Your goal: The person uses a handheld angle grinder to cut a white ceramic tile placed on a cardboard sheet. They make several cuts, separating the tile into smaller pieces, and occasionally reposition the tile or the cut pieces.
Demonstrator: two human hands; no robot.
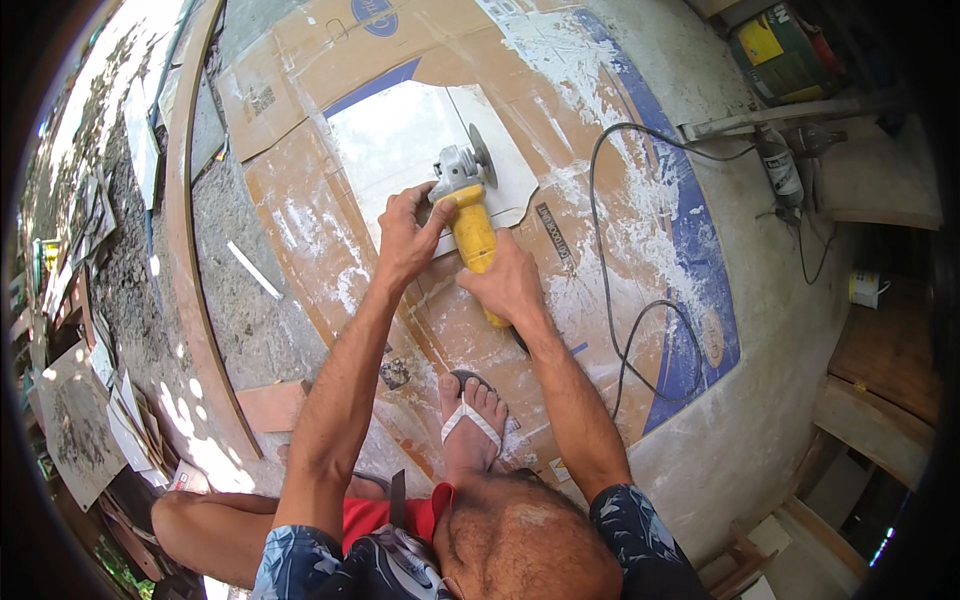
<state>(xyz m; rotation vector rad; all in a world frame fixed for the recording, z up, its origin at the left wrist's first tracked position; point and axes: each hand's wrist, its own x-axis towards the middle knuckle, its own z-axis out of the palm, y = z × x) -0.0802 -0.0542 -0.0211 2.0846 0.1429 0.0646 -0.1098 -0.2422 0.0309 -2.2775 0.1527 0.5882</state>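
Note:
Both my hands grip a yellow angle grinder [472, 232] with a grey metal head. My left hand [408, 232] is closed around the front, by the head. Farther back, my right hand [508, 280] wraps the body, hiding part of it. The thin cutting disc [483, 155] stands on edge at the right of the head, over a white tile [390, 135] with cut corners. A line runs across the tile near the disc; whether the disc touches the tile I cannot tell. Beneath the tile lies flattened brown cardboard [300, 215] smeared with white dust.
A black cable [597, 215] loops over the cardboard at the right. A long wooden plank [183, 230] lies at the left, near a thin white strip [255, 270]. My sandalled foot [472, 420] rests on the cardboard close behind the grinder. Bottles [778, 165] stand at the right.

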